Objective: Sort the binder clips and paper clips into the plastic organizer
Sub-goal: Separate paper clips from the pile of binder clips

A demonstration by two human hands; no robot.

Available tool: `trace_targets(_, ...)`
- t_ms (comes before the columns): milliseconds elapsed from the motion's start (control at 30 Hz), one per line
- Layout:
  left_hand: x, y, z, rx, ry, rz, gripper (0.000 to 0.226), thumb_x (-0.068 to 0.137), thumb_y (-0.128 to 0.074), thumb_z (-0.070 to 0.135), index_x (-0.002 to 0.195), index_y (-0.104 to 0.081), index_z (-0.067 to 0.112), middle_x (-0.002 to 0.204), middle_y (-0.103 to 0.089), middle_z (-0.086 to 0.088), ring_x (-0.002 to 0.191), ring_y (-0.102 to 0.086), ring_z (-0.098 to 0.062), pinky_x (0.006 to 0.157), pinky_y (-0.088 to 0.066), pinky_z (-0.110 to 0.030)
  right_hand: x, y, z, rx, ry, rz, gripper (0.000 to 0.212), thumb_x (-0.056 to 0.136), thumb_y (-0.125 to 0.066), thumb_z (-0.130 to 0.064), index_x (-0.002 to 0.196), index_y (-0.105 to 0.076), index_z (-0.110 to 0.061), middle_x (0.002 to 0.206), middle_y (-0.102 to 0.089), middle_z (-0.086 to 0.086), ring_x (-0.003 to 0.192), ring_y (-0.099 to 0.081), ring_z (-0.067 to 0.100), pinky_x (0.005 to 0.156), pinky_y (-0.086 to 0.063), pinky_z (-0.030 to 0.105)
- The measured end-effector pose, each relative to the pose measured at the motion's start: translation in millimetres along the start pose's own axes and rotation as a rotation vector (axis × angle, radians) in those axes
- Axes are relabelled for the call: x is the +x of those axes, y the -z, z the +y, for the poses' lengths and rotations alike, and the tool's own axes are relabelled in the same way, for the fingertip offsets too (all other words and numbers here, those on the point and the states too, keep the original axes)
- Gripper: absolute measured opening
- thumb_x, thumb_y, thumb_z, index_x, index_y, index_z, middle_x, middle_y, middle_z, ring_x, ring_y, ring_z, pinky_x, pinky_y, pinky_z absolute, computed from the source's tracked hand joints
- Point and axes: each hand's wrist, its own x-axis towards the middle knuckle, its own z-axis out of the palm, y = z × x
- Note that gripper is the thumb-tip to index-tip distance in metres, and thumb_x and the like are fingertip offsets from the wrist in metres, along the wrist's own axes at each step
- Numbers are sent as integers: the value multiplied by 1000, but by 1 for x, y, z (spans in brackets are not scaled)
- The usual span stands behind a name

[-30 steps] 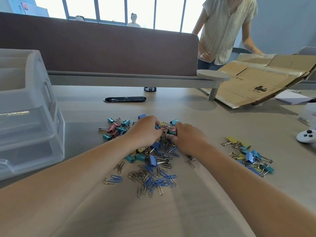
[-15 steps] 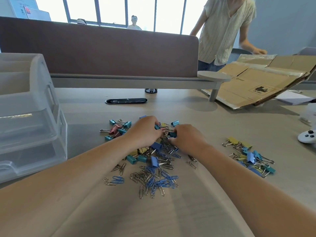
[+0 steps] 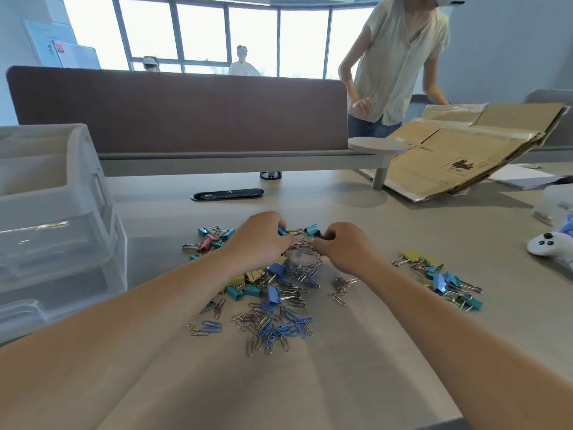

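L hand point(image 3: 257, 240) lies knuckles-up on the far part of the mixed pile point(image 3: 273, 283), fingers curled round a small teal binder clip point(image 3: 282, 231) that pokes out at the fingertips. R hand point(image 3: 344, 248) sits just beside it, also knuckles-up, fingers and thumb curled in toward a second teal clip point(image 3: 311, 229); can't tell whether it actually holds that clip or only touches it. Both forearms reach in from the near edge of the table point(image 3: 310, 383).

Pile is at table centre: binder clips in teal, yellow, blue, plus a pink one point(image 3: 206, 243) on the left side, w/ silver and blue paper clips point(image 3: 279, 330) spread on the near side. A smaller group of binder clips point(image 3: 440, 280), yellow, teal and blue, lies well apart to the right. Plastic organizer point(image 3: 55, 212), clear, w/ stacked drawers, stands at the left edge, apart from the pile.

Further back: brown desk divider point(image 3: 186, 113), flattened cardboard point(image 3: 459, 156) at right, white game controller point(image 3: 545, 246) near the right edge. Another person point(image 3: 397, 57) stands behind the cardboard.
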Motion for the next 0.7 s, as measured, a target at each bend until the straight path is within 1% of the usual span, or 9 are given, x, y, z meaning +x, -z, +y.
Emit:
trace_targets(100,-1,-1,10,-9,-9,0,31,97,-53,33,110,-65,8,103,-69,-9,90,-64,-21,82,-49,-34,-1,18,9,190,-87,14,33,88,-61,-32,77,-69,-1,65,-61,11,57,-48,20,53,-34,28)
trace_targets(133,-1,-2,13,-27,-11,-8,32,98,-51,33,103,-67,7,98,-71,-12,85,-65,-23,79,-49,-34,-3,24,12,269,-118,2,33,89,-61,-31,78,-69,-2,66,-63,11,56,-48,20,53,-34,27)
trace_targets(200,1,-8,24,-72,-20,-40,36,100,-46,34,94,-67,4,90,-72,-15,71,-65,-25,71,-50,-33,-8,37,21,377,-173,-23,30,90,-58,-30,76,-69,-5,64,-64,6,49,-45,16,47,-32,24)
trace_targets(267,2,-15,39,-115,-30,-66,37,102,-40,33,88,-62,6,86,-71,-13,70,-64,-24,68,-50,-34,-14,51,31,407,-206,-27,27,91,-56,-28,73,-67,-11,60,-62,2,44,-42,14,42,-29,21)
trace_targets(367,3,-29,66,-146,-54,-106,40,104,-33,28,84,-60,5,86,-70,-13,66,-58,-20,70,-49,-37,-29,71,45,403,-244,-8,28,92,-53,-23,69,-65,-12,58,-60,2,47,-42,15,43,-28,21)
trace_targets(467,5,-47,92,-127,-75,-167,40,103,-32,21,90,-62,-2,94,-68,-16,69,-54,-24,73,-47,-39,-46,92,63,318,-255,24,29,93,-54,-20,67,-65,-11,58,-58,3,50,-45,16,44,-32,23)
trace_targets(600,11,-71,120,-161,-77,-242,43,101,-37,25,88,-68,-1,93,-69,-10,62,-51,-16,57,-37,-27,-58,112,89,177,-245,62,19,91,-64,-23,87,-70,-5,72,-63,8,57,-49,15,55,-39,28)
trace_targets(667,15,-83,131,-171,-69,-265,40,101,-43,29,86,-68,1,87,-66,-8,62,-51,-18,54,-35,-26,-62,117,100,132,-234,74,18,90,-67,-24,92,-67,-6,78,-64,10,62,-52,16,59,-43,29)
trace_targets(700,17,-90,135,-163,-74,-274,37,100,-47,31,87,-68,3,87,-65,-10,66,-52,-20,57,-37,-28,-63,118,106,115,-234,80,17,90,-68,-24,92,-66,-7,80,-65,11,62,-53,16,58,-43,29)
